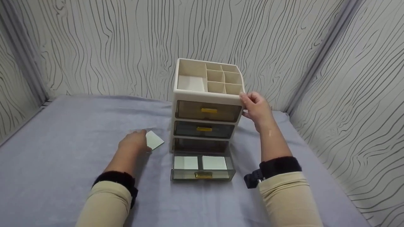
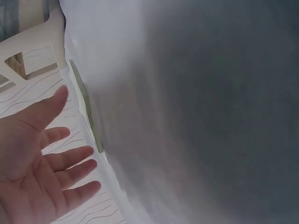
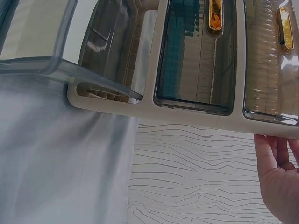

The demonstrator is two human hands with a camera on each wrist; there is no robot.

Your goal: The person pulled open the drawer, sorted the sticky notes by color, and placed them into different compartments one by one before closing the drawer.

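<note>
Your head view is evenly and softly lit, with no hard shadows; only faint, diffuse shade falls on the grey cloth (image 1: 63,164) beside the drawer unit (image 1: 205,126) and under your forearms. It is fairly sharp at the centre, and the straight corner seams bow slightly toward the edges. Your left wrist view is the weakest: most of it is a smeared, out-of-focus wash, bright at the upper left and fading to dull grey at the right. Your right wrist view is sharper, with reflections and pale glare on the smoky drawer fronts (image 3: 196,60), while the near cloth is blurred.
</note>
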